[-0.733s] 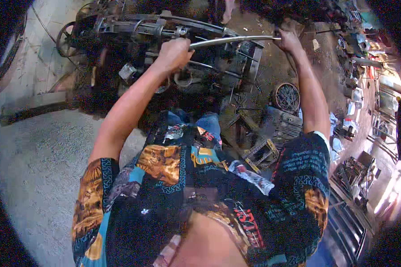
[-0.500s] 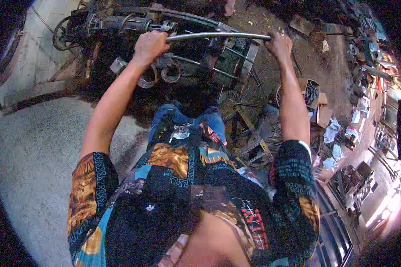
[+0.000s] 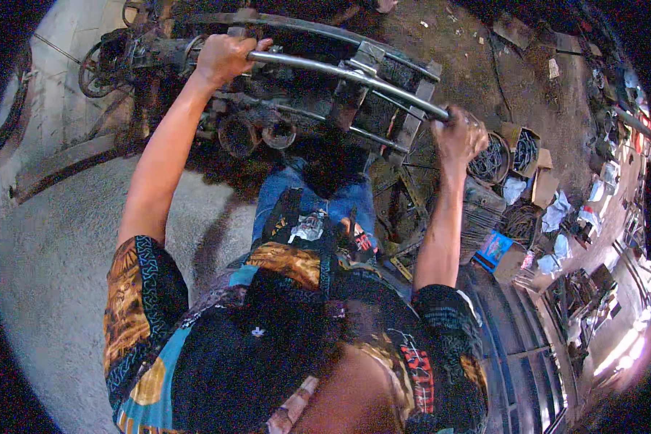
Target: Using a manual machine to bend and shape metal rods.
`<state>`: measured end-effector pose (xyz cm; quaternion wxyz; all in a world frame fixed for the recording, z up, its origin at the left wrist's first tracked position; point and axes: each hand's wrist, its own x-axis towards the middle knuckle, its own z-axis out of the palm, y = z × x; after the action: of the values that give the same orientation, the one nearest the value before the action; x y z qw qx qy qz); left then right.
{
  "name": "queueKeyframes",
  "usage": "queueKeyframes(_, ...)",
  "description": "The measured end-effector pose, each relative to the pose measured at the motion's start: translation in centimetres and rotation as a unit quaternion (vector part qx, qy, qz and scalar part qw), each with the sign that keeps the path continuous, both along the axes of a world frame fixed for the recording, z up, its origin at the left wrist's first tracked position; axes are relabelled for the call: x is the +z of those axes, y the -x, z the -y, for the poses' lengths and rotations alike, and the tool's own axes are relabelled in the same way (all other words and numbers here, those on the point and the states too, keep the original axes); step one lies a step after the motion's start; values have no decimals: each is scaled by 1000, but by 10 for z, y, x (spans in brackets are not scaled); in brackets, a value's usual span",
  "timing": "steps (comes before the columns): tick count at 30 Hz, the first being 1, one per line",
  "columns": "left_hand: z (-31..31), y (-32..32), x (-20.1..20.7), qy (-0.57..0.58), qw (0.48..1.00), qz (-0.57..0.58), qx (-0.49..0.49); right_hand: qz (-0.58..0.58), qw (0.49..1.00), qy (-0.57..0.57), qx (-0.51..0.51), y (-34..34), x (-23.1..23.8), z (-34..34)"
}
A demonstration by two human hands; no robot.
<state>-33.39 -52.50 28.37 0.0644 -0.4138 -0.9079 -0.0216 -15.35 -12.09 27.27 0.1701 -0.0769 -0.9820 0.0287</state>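
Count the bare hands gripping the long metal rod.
2: the left hand toward the left end of the metal rod, and the right hand at its right end. No other hand shows on it.

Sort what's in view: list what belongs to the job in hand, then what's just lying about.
In the job:
- metal rod, held between the left hand and right hand
- dark machine below the rod, apparently

Lying about, as far as I can judge:
- open cardboard box
- blue package
- pale crumpled sheet
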Motion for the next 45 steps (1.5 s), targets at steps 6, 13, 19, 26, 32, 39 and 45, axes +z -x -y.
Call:
queueKeyframes(6, -9, 21, -4, -59, 997, -30, -48, -41, 999, 28, -7, -14, 7, 7)
queueKeyframes(13, -14, 24, -6, -51, 999, -13, 3, -15, 998, 55, 23, -20, 12, 4)
queueKeyframes(19, -24, 7, 10, 18, 999, 29, 2, 173, 983, 6, -57, -13, -9, -22)
queueKeyframes(26, -73, -26, 29, 12, 997, 37, 66, 177, 984, 25, -25, -2, -38, -91)
queueKeyframes(32, -62, -23, 21, 21, 997, 32, 73, 278, 956, 47, -77, 9, -25, -71)
queueKeyframes(39, -45, -50, 33, -206, 976, -58, 35, -128, 990, 61, 25, -47, 6, 1)
queueKeyframes(45, 29, -146, -10, -276, 942, -28, 190, 103, 920, 369, -78, -154, -135, 56)
